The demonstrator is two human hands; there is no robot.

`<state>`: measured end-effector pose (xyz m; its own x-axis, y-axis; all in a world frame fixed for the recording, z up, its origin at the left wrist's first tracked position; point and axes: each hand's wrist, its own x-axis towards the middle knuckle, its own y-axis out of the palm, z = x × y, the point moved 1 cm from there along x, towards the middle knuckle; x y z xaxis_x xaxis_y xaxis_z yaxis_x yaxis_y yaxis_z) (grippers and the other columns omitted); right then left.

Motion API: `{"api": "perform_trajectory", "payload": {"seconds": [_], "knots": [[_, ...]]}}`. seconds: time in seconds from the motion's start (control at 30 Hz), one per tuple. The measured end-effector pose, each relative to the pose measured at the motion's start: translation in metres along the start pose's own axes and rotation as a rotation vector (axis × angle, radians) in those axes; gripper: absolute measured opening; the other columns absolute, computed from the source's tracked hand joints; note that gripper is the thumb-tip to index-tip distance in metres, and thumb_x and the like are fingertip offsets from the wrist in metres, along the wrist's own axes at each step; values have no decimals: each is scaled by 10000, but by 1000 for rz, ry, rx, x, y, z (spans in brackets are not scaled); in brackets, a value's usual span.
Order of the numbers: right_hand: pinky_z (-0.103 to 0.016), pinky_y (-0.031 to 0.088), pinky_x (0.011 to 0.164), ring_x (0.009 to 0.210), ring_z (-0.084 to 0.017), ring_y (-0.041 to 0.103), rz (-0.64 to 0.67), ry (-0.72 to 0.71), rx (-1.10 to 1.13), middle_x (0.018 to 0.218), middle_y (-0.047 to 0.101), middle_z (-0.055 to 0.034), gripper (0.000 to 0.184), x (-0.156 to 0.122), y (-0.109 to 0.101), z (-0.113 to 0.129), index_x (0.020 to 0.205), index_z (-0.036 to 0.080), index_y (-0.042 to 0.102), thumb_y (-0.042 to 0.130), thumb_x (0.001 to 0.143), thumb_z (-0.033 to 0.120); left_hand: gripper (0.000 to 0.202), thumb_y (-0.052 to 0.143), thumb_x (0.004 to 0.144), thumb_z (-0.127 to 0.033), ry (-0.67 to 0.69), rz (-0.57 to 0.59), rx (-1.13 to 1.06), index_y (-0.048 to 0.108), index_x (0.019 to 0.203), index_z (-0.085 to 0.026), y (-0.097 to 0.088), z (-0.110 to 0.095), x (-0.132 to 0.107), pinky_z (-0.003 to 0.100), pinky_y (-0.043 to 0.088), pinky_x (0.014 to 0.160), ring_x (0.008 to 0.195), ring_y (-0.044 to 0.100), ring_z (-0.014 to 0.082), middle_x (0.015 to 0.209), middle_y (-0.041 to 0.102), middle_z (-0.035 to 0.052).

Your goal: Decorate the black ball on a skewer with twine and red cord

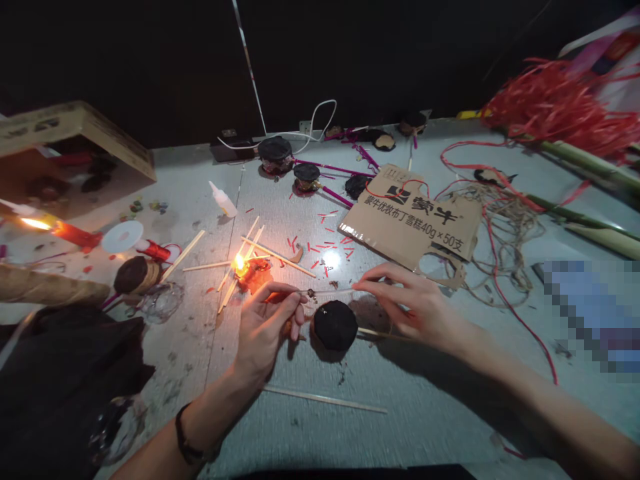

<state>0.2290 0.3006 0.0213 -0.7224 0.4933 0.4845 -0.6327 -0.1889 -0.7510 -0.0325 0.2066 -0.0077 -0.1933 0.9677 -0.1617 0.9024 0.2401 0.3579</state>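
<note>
My left hand [267, 330] and my right hand [410, 307] pinch the two ends of a thin pale stick [330, 291] between their fingertips. A small dark bit clings to the stick near my left fingers. Just below it sits a round black ball [335, 325] with a rough surface, resting on the grey tabletop [320, 427]. A wooden skewer [380, 333] runs from the ball toward my right palm, and its far end is hidden under that hand. A small flame on a red lump [250, 273] burns close to my left hand.
Loose wooden sticks [250, 257] and red scraps [325, 243] lie around the flame. A lit red candle [65, 230] burns at the left. Printed cardboard [410, 213], tangled twine [500, 233], black-topped discs [275, 152], a glue bottle [223, 199] and red raffia [555, 107] stand farther back.
</note>
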Motion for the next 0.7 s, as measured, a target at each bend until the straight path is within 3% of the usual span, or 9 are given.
{"api": "perform_trajectory", "payload": {"seconds": [0.23, 0.47, 0.7], "knots": [[-366, 675, 899, 1094, -231, 765, -51, 39, 9, 1232, 751, -106, 478, -3, 1, -1, 1339, 273, 736, 570, 988, -5, 164, 849, 942, -342, -27, 18, -6, 750, 945, -211, 0, 2, -1, 172, 462, 428, 465, 566, 50, 803, 772, 33], [-348, 663, 819, 1014, -216, 759, -94, 48, 16, 1193, 737, -95, 474, -1, -1, 1, 1358, 282, 702, 548, 1006, 4, 240, 852, 947, -404, -87, 35, 90, 728, 916, -201, -1, 2, -2, 162, 358, 388, 434, 494, 46, 644, 677, -2], [-356, 664, 832, 1035, -225, 758, -87, 36, 8, 1195, 736, -95, 511, -1, -3, 1, 1358, 285, 699, 535, 979, -16, 219, 923, 872, -339, -68, 29, 68, 744, 932, -228, 2, -3, -4, 189, 404, 415, 478, 532, 68, 667, 681, -1]]}}
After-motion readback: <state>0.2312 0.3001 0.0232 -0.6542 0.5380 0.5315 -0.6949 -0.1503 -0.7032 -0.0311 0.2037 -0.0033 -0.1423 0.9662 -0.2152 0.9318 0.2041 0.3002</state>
